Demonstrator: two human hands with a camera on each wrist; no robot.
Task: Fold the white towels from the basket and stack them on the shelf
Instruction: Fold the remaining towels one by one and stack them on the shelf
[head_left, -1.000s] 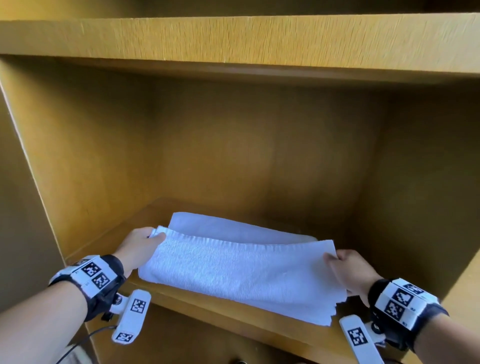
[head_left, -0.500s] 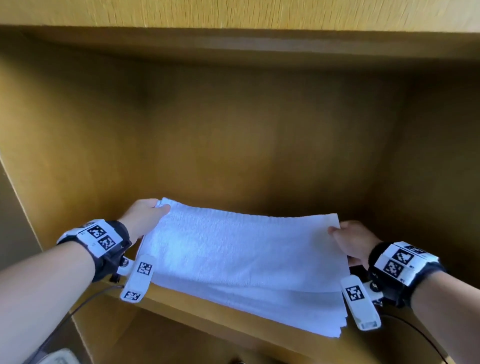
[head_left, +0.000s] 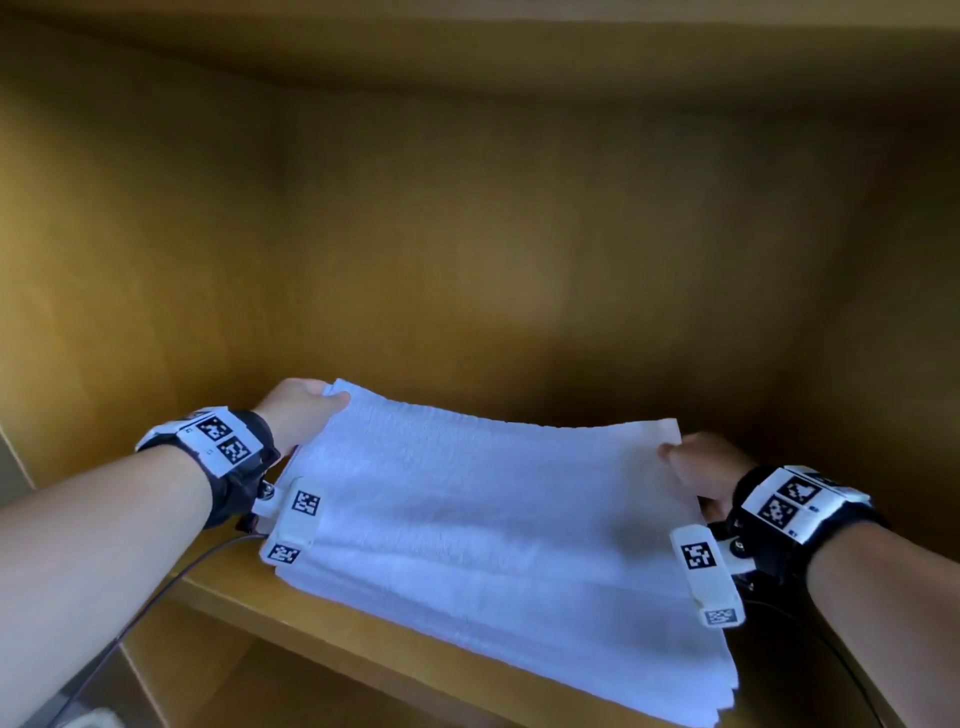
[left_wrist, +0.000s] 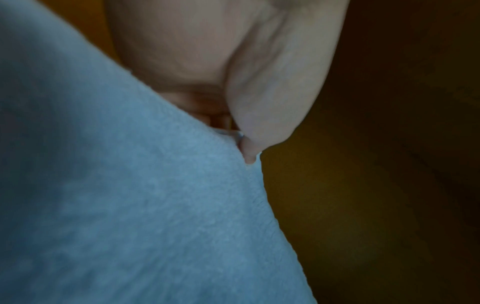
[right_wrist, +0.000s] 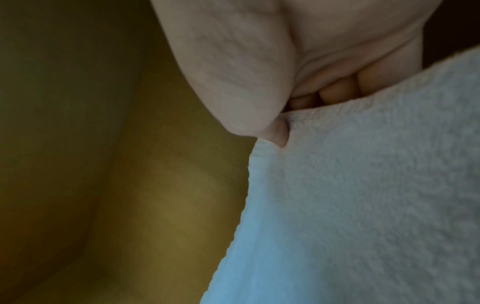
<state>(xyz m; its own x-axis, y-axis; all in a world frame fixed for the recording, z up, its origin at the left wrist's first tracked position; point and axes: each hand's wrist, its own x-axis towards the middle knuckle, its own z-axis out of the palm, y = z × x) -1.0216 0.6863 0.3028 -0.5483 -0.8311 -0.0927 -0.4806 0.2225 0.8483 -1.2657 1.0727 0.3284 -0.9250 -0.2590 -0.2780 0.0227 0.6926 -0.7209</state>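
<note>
Yellow-brown wooden shelf (head_left: 322, 618), stack of folded white towels (head_left: 519, 613) lying on it

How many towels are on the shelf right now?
2 that I can tell apart: the held towel, pinched by the left hand and right hand, and the stack beneath it on the shelf. The stack's layers can't be counted.

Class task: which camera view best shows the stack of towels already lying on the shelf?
Head view: layered edges of the stack show beneath the held towel on the shelf. Both wrist views show only towel cloth by a thumb.
</note>
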